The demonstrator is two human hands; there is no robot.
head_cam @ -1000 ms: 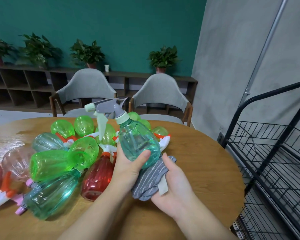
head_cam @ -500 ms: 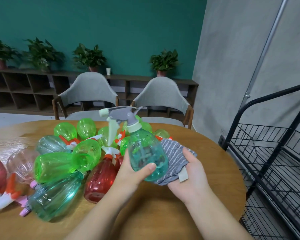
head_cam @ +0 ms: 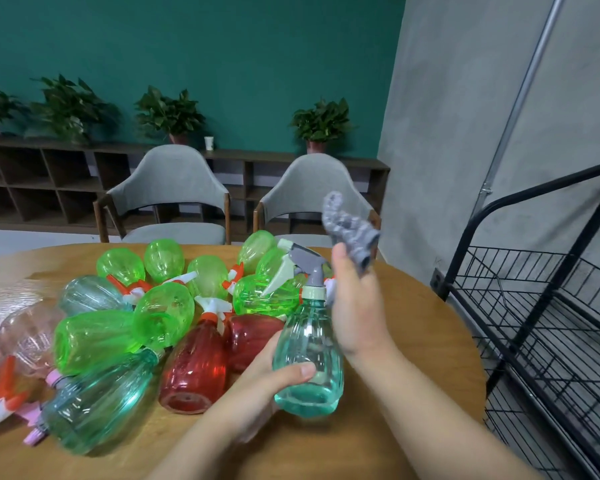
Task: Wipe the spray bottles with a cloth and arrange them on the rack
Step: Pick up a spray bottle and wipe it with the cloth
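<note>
My left hand (head_cam: pixel 264 386) grips the lower body of a teal spray bottle (head_cam: pixel 309 355) with a grey trigger head, held nearly upright above the wooden table (head_cam: pixel 413 341). My right hand (head_cam: pixel 357 306) is raised beside the bottle's neck and holds a grey striped cloth (head_cam: pixel 352 230), which flaps up above the trigger head. The black wire rack (head_cam: pixel 534 306) stands to the right of the table.
Several green, red, teal and pink spray bottles (head_cam: pixel 153 320) lie in a pile on the table's left and middle. Two grey chairs (head_cam: pixel 167 192) stand behind the table. A low shelf with potted plants (head_cam: pixel 170 112) runs along the far wall.
My right hand lifted the cloth from the bottle's side up to the trigger head. The left hand shifted the bottle to the right and lower.
</note>
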